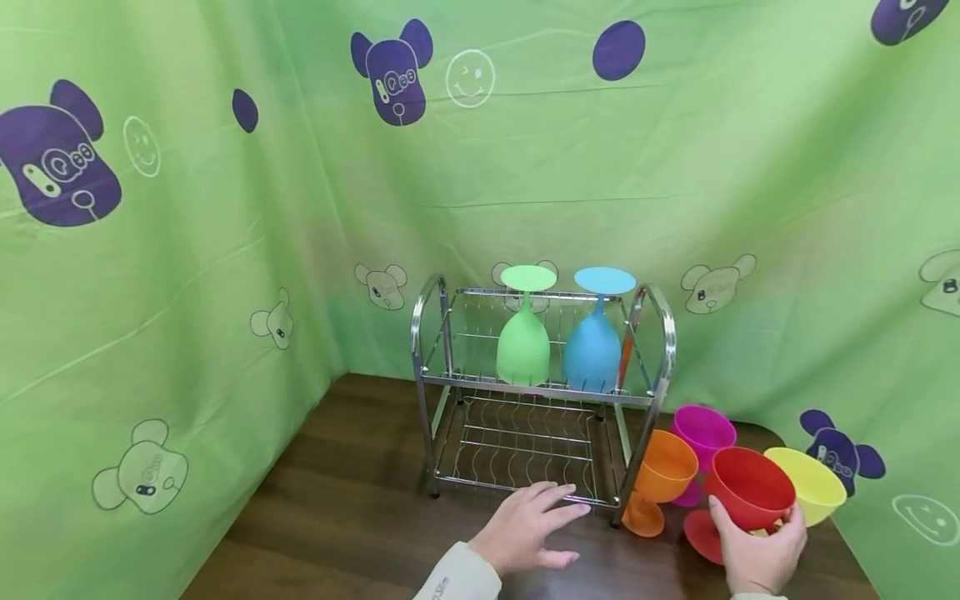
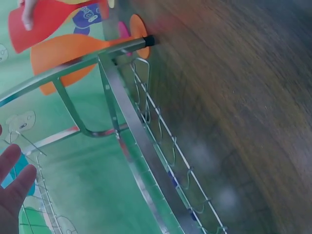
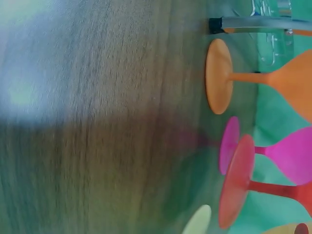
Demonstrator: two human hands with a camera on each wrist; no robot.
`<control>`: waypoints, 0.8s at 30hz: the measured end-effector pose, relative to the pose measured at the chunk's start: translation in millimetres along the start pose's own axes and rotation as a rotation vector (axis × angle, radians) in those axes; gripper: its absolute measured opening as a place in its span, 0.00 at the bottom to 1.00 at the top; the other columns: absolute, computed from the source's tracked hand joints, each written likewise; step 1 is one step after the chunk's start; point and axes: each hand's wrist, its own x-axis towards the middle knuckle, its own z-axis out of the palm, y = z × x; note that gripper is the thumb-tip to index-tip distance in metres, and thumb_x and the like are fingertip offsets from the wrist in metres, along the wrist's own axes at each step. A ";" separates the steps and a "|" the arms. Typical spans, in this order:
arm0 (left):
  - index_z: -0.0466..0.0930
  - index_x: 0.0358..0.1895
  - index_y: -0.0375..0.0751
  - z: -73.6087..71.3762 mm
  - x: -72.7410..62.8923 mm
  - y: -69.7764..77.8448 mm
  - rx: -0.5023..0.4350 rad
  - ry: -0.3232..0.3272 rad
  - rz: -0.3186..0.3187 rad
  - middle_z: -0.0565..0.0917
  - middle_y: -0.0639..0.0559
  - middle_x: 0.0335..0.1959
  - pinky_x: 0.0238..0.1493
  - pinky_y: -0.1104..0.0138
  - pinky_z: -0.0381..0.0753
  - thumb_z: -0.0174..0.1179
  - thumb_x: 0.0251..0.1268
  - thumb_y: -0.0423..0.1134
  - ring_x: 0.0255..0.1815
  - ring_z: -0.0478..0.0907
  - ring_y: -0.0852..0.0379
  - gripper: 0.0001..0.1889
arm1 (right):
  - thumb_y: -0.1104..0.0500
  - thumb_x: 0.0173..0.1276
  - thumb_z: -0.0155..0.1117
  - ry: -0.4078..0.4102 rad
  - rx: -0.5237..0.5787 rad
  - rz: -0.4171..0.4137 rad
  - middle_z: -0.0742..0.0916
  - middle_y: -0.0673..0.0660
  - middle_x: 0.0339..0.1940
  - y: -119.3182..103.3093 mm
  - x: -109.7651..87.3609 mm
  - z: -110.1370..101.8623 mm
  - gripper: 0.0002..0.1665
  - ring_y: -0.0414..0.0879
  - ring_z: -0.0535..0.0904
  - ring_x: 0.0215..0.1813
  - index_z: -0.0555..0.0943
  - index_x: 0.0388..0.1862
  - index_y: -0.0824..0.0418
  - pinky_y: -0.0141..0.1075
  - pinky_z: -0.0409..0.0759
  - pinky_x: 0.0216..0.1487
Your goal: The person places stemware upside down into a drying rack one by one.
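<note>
My right hand (image 1: 765, 554) grips a red plastic goblet (image 1: 750, 492) by its bowl, thumb on the near left side. The goblet leans, and its round foot shows tilted in the right wrist view, close over the table. Just left of it an orange goblet (image 1: 663, 471) stands upright, with a magenta goblet (image 1: 703, 433) behind and a yellow goblet (image 1: 813, 492) to the right. My left hand (image 1: 525, 525) is held with fingers spread and nothing in them, in front of the lower shelf of a two-tier metal dish rack (image 1: 536, 385).
On the rack's upper shelf, a green goblet (image 1: 523, 346) and a blue goblet (image 1: 592, 354) stand upside down, feet up. The lower shelf (image 1: 525, 442) is bare wavy wire. A dark wooden table (image 1: 352, 483) lies beneath, and a green printed cloth (image 1: 225, 250) encloses the back and sides.
</note>
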 end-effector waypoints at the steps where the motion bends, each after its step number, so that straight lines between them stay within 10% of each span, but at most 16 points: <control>1: 0.79 0.57 0.54 0.4 1.0 1.2 -0.005 -0.013 -0.003 0.79 0.52 0.58 0.57 0.69 0.72 0.69 0.47 0.59 0.55 0.76 0.56 0.31 | 0.52 0.54 0.72 0.013 -0.013 -0.015 0.61 0.66 0.70 -1.2 -2.0 -2.5 0.56 0.62 0.57 0.68 0.51 0.76 0.59 0.47 0.60 0.69; 10: 0.77 0.59 0.53 0.2 9.5 3.5 -0.044 -0.043 -0.004 0.77 0.52 0.60 0.59 0.68 0.71 0.68 0.51 0.57 0.56 0.75 0.55 0.30 | 0.63 0.45 0.75 0.080 0.032 -0.222 0.68 0.53 0.57 -3.2 -28.0 -9.5 0.55 0.28 0.54 0.52 0.60 0.73 0.61 0.24 0.65 0.54; 24: 0.73 0.64 0.48 -11.5 33.9 8.7 -0.210 -0.088 -0.076 0.74 0.49 0.64 0.57 0.63 0.74 0.68 0.51 0.56 0.61 0.72 0.53 0.35 | 0.75 0.29 0.75 -0.049 0.110 -0.541 0.69 0.50 0.50 -8.6 -81.2 0.7 0.57 0.26 0.62 0.49 0.63 0.65 0.73 0.12 0.65 0.41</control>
